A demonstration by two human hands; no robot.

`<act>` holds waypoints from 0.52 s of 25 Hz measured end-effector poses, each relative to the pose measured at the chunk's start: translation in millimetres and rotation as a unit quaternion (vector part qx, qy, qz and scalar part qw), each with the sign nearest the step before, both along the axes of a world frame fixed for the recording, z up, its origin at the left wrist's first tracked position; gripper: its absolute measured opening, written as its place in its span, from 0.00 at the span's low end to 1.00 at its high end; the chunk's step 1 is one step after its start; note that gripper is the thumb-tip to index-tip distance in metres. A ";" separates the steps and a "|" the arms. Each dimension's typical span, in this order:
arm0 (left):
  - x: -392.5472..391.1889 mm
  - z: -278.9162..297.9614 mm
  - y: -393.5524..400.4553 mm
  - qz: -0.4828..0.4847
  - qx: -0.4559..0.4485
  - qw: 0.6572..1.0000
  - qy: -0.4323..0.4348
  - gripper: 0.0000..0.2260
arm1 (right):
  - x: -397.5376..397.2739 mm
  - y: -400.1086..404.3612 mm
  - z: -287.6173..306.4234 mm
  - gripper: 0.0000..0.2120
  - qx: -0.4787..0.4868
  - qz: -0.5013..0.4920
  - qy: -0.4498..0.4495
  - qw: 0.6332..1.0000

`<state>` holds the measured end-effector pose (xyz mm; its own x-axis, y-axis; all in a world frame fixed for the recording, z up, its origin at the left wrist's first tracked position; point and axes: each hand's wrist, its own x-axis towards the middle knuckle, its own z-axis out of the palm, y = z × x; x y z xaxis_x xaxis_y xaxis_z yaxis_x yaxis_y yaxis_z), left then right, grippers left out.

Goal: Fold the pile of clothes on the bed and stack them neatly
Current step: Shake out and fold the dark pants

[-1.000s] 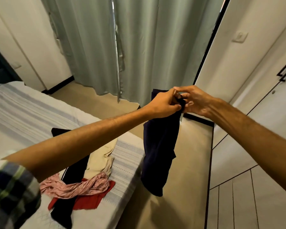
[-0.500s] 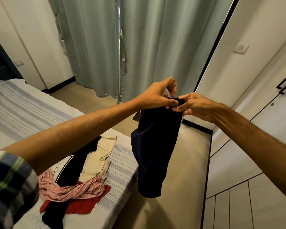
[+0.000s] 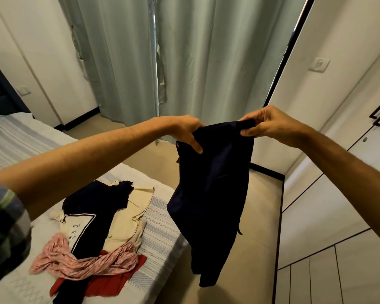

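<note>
Far left edge of the frame there's a plaid sleeve (image 3: 4, 224) pushed up past the elbow, and the left arm runs from there diagonally up toward the middle, stretched out nearly straight. Below that arm, lower left, the bed (image 3: 162, 233) has the pile of clothes (image 3: 97, 233) on it: a dark top with a white-trimmed panel, a cream piece under it, a twisted pink one across the front and something red at the bottom, all loose and overlapping.

Middle of the frame, the left hand (image 3: 184, 130) is knuckles-up, fingers curled over the top edge of a dark navy garment (image 3: 213, 194), thumb down on the front of the fabric. The garment hangs off the side of the bed over the floor (image 3: 255, 227), its lower end dangling free, not touching anything.

Right of centre, the right hand (image 3: 270, 126) pinches the other top corner, fingertips bunched on the cloth, so the top edge is pulled fairly flat between the two hands. The right arm comes in from the lower right, also extended. Green curtains (image 3: 206, 58) hang behind.
</note>
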<state>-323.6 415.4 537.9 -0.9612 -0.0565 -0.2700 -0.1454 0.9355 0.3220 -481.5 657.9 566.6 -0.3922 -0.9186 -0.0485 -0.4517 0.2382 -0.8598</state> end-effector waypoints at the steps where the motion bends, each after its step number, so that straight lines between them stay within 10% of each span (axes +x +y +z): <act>1: -9.1 2.6 0.0 -0.010 -0.050 0.999 0.001 0.20 | -6.2 -4.2 -3.9 0.14 0.004 -0.024 0.019 1.000; 6: -49.7 21.3 -13.7 -0.010 -0.252 0.961 0.110 0.25 | -32.8 -26.1 -4.9 0.19 -0.016 -0.148 0.094 0.984; 13: 4.9 92.0 -44.1 0.111 -0.265 0.907 0.307 0.14 | 23.5 -67.1 97.8 0.14 -0.127 -0.148 0.209 0.958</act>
